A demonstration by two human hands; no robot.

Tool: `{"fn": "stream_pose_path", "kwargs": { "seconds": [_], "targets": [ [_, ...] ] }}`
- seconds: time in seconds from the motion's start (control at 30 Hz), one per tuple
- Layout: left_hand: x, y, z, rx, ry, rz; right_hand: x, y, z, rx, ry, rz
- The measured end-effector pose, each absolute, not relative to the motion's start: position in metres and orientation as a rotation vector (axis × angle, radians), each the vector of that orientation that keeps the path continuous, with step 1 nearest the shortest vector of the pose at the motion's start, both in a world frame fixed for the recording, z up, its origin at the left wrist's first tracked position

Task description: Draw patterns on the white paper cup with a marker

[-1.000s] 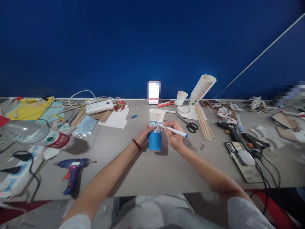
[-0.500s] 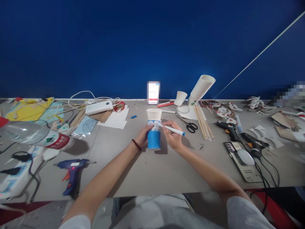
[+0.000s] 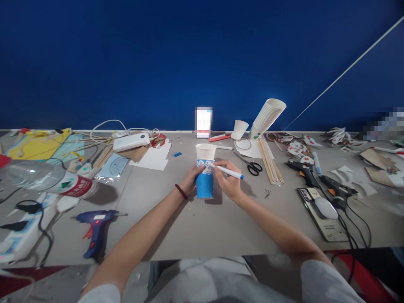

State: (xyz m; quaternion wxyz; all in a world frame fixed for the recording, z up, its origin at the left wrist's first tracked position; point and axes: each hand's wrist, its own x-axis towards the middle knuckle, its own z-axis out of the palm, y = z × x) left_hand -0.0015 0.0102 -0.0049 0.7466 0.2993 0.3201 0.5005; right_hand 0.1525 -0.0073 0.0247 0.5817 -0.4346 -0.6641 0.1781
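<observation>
Left hand [image 3: 191,178] grips the blue-and-white tapered paper cup [image 3: 205,188], nudged slightly left; right hand [image 3: 229,182] pinches a slim white marker [image 3: 233,172], seemingly still drawing.

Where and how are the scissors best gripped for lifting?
Likely by the black handles, from the near side with the right hand once its pen is down: the scissors lie flat, handles toward the camera, blades pointing away, with wooden sticks close on the right.

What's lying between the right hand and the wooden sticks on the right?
The head view shows black-handled scissors lying between the right hand and those wooden sticks.
</observation>
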Motion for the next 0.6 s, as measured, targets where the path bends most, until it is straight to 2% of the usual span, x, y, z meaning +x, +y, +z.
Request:
{"fn": "stream_pose_path", "kwargs": {
  "seconds": [0.6],
  "targets": [
    [-0.0022, 0.0100, -0.0036, 0.648, 0.689, 1.090, 0.1537, -0.0059, 0.0233, -1.021, -1.547, 0.416]
  ]
}}
